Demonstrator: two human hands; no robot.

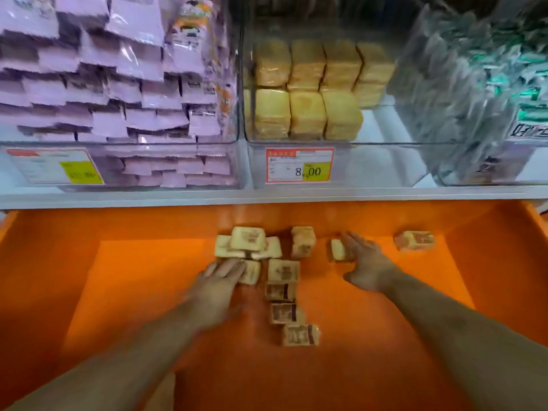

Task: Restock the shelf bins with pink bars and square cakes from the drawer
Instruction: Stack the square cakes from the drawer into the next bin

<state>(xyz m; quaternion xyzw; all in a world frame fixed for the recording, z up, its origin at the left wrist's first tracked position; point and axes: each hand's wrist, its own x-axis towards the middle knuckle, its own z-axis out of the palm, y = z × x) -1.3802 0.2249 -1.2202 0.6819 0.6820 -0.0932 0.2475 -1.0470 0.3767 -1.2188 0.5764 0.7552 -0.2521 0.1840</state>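
Several wrapped square cakes lie loose in the orange drawer below the shelf. My left hand lies flat, fingers straight, on a cake at the left of the pile. My right hand reaches over a single cake, fingers spread against it; a grip is not plain. One more cake lies alone to the right. Above, the middle clear bin holds stacked square cakes, with bare room at its right. The left bin holds pink bars piled high.
A clear bin at the right is full of green-and-silver packets. Price tags hang on the bin fronts. The white shelf edge overhangs the back of the drawer. The drawer floor is bare orange in front and to the left.
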